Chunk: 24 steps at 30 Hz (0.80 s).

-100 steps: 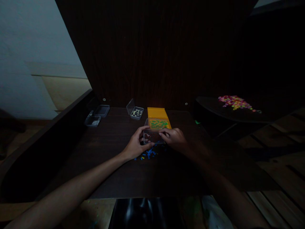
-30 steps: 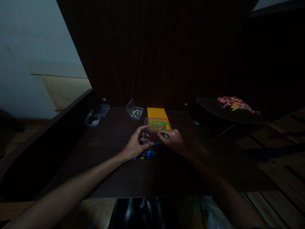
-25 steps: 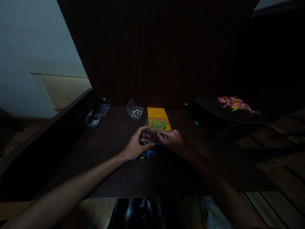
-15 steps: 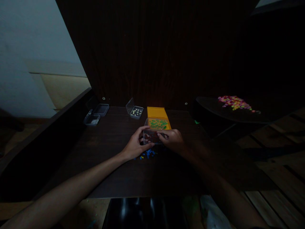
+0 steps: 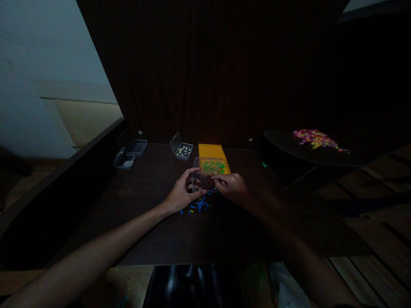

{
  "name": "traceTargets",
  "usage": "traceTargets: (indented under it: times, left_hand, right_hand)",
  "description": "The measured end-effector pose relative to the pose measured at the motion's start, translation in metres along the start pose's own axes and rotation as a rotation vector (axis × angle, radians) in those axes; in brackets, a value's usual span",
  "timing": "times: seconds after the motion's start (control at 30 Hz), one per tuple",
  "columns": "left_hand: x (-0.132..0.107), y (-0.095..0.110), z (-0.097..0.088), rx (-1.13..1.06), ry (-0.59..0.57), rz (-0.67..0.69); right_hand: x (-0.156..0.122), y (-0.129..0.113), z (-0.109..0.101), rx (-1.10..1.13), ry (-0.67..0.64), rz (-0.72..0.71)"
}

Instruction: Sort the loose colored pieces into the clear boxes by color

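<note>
A small clear plastic box [image 5: 203, 182] sits on the dark wooden table [image 5: 154, 222], with its lid raised behind it. My left hand [image 5: 180, 192] curls round its left side and grips it. At the box's right edge my right hand [image 5: 231, 187] is closed, thumb and fingers pinched on the rim. Small blue pieces [image 5: 198, 207] with a few yellow ones lie scattered just in front of the box. Right behind it stands an orange box [image 5: 212, 159] holding green pieces.
Further back are a small open clear box with pale pieces [image 5: 183, 150] and two more clear boxes [image 5: 130, 154] at the left. A pile of pink and yellow pieces [image 5: 315, 138] lies on a dark side shelf at the right. The scene is dim.
Both hands stay on the clear box, with only small shifts of the fingers. The box's lid looks tipped slightly differently. Nothing else has moved.
</note>
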State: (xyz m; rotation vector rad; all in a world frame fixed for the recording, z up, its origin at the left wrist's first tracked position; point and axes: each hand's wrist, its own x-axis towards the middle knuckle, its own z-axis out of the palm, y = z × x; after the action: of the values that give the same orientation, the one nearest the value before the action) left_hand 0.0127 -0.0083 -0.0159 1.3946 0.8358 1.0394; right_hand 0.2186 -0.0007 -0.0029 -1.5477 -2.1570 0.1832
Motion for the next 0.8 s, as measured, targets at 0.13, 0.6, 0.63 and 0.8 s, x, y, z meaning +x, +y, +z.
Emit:
traceTargets:
  times: [0.13,0.6,0.63,0.8]
  left_hand:
    - [0.001,-0.001,-0.001,0.001,0.005,0.008]
    - [0.012,-0.006,-0.013,0.059,0.124,0.055]
    - [0.013,-0.006,-0.013,0.057,0.123,0.051]
    - [0.013,-0.006,-0.013,0.042,0.116,0.037]
  right_hand:
    - [0.000,0.001,0.000,0.054,0.040,-0.024]
    - [-0.014,-0.014,-0.004,0.222,-0.292,-0.398]
    - [-0.014,-0.015,-0.002,0.213,-0.300,-0.390]
    - [-0.014,-0.018,0.011,0.141,-0.247,-0.309]
